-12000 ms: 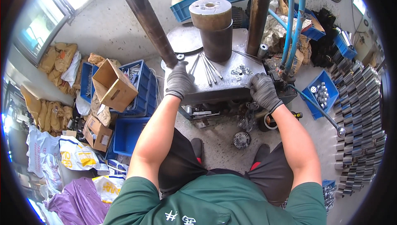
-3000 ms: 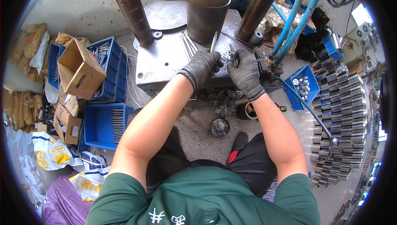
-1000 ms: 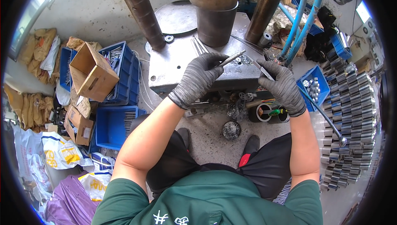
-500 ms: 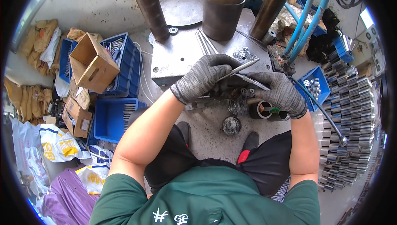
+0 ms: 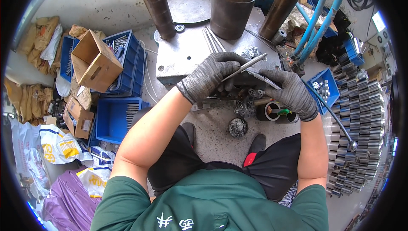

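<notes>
The left hand [image 5: 210,77] is closed around a metal rod [image 5: 256,60] slanting far-right; the right hand [image 5: 291,93] pinches a second rod [image 5: 258,75] slanting near-right. Between the hands, by the counter [image 5: 176,63], their shafts nearly meet; contact I cannot tell.

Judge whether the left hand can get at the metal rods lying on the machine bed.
Probably yes: the metal rods lie just beyond the left hand and nothing visible blocks them, though its grip holds another rod.

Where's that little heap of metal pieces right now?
In the head view, the heap lies on the metal table, front-right of the thick cylinder, beyond the right hand.
</notes>
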The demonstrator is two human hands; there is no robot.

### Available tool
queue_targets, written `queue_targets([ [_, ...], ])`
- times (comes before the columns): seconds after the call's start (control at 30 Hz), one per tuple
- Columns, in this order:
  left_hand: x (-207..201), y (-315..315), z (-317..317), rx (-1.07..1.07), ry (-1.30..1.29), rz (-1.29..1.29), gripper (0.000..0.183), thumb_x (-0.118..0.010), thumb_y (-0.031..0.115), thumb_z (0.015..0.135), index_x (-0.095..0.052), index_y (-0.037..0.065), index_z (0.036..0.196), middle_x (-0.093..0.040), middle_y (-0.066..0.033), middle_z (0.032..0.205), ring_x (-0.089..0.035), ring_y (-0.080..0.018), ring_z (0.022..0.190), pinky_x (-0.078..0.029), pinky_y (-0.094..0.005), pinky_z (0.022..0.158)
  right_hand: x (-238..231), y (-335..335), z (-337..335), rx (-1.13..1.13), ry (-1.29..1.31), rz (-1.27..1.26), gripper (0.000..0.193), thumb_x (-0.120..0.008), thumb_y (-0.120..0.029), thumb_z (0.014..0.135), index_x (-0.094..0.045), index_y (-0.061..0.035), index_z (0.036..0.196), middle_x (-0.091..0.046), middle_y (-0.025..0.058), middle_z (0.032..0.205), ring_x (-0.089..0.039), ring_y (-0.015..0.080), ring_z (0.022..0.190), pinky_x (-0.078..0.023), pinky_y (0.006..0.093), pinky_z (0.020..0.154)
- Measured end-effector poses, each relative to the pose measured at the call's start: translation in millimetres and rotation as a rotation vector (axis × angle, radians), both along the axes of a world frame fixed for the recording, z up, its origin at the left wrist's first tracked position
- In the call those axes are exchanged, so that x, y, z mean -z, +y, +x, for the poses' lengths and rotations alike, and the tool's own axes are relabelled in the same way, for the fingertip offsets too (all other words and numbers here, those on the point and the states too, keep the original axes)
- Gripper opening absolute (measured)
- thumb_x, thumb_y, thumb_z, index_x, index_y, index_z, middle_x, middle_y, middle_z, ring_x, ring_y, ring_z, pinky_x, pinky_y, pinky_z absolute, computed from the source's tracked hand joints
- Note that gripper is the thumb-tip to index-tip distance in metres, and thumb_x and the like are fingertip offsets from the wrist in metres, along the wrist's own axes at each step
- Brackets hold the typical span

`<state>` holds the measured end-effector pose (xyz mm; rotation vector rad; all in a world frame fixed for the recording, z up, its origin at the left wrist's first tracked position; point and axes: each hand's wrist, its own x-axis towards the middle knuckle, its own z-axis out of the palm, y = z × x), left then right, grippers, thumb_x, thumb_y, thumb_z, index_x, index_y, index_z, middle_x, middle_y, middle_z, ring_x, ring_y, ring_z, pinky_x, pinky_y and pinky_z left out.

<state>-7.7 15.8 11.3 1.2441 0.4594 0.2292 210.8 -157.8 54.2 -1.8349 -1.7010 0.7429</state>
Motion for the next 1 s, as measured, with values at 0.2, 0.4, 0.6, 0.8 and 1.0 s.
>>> queue_targets([
  [0.2, 10.6, 5.5, 2.2, -0.023, -0.069, -0.098, 0.041, -0.072, 0.025, 0.096, -0.067, -0.002, 0.127, -0.074, -0.0090, 0.103, -0.071, -0.0113, 0.083, -0.059, -0.0210, 0.068, 9.4, 1.7, -9.1, 0.051, -0.031, 0.060, 0.056, -0.076, -0.008, 0.082, -0.065, -0.0029, 0.137, -0.070, 0.0236, 0.123, -0.069, 0.0356, 0.114, -0.052, 0.0405, 0.103],
  [0.4, 4.5, 4.6, 1.0, -0.004, -0.100, -0.157, 0.043, -0.072, 0.021, 0.093, -0.066, -0.004, 0.127, -0.074, -0.0108, 0.099, -0.071, -0.0116, 0.076, -0.059, -0.0205, 0.064, 7.0, 3.2, -6.6, -0.028, 0.011, 0.078, 0.055, -0.072, -0.009, 0.082, -0.066, -0.0053, 0.137, -0.070, 0.0249, 0.121, -0.068, 0.0360, 0.114, -0.052, 0.0420, 0.101],
  [0.6, 10.8, 4.3, 7.6, -0.012, -0.151, -0.221, 0.043, -0.070, 0.020, 0.093, -0.064, -0.006, 0.127, -0.072, -0.0096, 0.084, -0.065, -0.0103, 0.056, -0.055, -0.0205, 0.049, 29.5, 0.2, 0.6, 0.003, 0.055, 0.109, 0.058, -0.075, -0.015, 0.082, -0.064, -0.0013, 0.137, -0.070, 0.0252, 0.118, -0.068, 0.0374, 0.111, -0.052, 0.0436, 0.100],
  [0.8, 12.9, 15.4, 2.2, -0.037, -0.093, -0.128, 0.041, -0.071, 0.020, 0.095, -0.063, -0.005, 0.127, -0.071, -0.0062, 0.084, -0.064, -0.0074, 0.058, -0.052, -0.0191, 0.048, 16.9, -8.9, 1.1, -0.025, 1.008, -0.267, 0.060, -0.076, -0.022, 0.090, -0.057, -0.0012, 0.143, -0.072, 0.0115, 0.108, -0.071, 0.0174, 0.089, -0.058, 0.0314, 0.078],
  [1.0, 11.9, 35.3, -2.2, -0.229, 0.201, 0.333, 0.033, -0.070, 0.021, 0.097, -0.067, 0.001, 0.122, -0.067, -0.0022, 0.081, -0.053, -0.0057, 0.058, -0.041, -0.0218, 0.051, 27.5, -5.0, 8.1, 0.205, 0.888, -0.085, 0.047, -0.074, -0.015, 0.089, -0.060, -0.0009, 0.131, -0.070, 0.0084, 0.106, -0.068, 0.0150, 0.088, -0.057, 0.0296, 0.080],
])
